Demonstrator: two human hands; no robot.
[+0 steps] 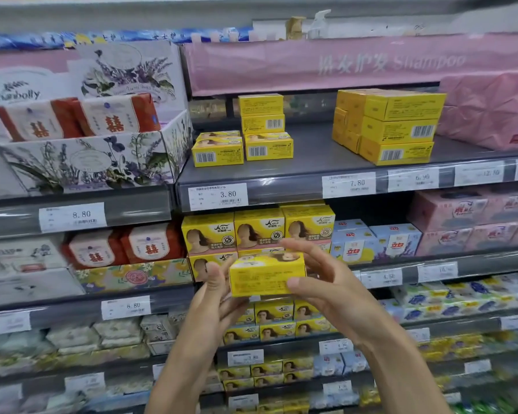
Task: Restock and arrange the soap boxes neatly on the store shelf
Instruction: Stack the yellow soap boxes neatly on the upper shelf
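Both hands, left hand [214,289] and right hand [320,282], are gripping one yellow soap box [266,274] by its short ends, hovering below the 3.80 price tag [218,196], and I'm guessing it's light, stiffish cardboard, crushable if squeezed hard.

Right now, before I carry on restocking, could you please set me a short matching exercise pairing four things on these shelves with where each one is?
Things:
1. loose yellow soap box
2. red-and-white soap packs
3. large pink wrapped packs
4. 3.80 price tag

Places:
A. on the shelf edge under the small yellow stacks
B. between the left hand and right hand
C. in the white floral display tray
D. far right of the upper shelf

Pairs: 1-B, 2-C, 3-D, 4-A
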